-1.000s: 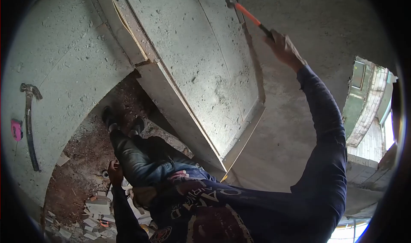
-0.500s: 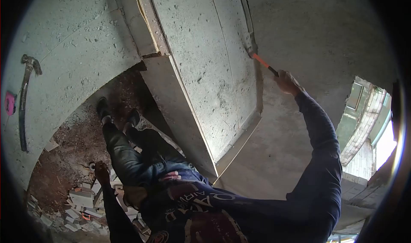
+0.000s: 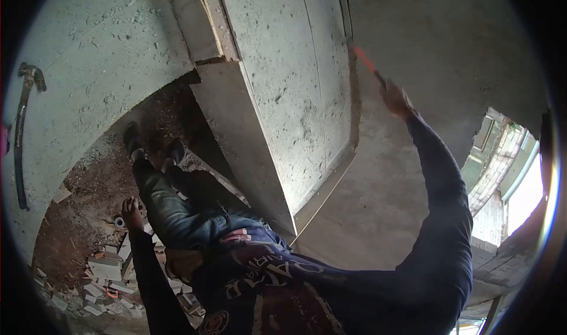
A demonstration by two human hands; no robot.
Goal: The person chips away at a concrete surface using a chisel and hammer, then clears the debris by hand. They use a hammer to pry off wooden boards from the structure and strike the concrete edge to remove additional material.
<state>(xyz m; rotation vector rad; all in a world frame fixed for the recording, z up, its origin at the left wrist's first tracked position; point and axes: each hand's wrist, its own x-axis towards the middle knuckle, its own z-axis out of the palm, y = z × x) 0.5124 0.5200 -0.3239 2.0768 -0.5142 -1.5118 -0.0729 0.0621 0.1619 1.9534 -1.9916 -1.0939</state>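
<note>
My right hand (image 3: 396, 100) is wrapped round the black grip of an orange-handled tool (image 3: 367, 60). Its far end is blurred, right at the edge where the dusty pale panel (image 3: 283, 93) meets the grey plastered wall (image 3: 425, 57); the kind of tool cannot be told. My left hand (image 3: 133, 213) hangs low at my side with loosely bent fingers and nothing visible in it. Below it on the floor is a small white ring-shaped roll (image 3: 120, 222).
A claw hammer (image 3: 22, 134) lies on the dusty ledge (image 3: 88, 51) at the left, and a pink object (image 3: 5, 139) shows partly at the frame edge. Broken tile pieces (image 3: 106, 269) are heaped on the dirt floor. An opening (image 3: 502, 170) in the wall lets in daylight.
My right hand and the orange-handled tool have moved up along the panel's edge. The left hand has risen slightly and its fingers have loosened. The view has shifted a little.
</note>
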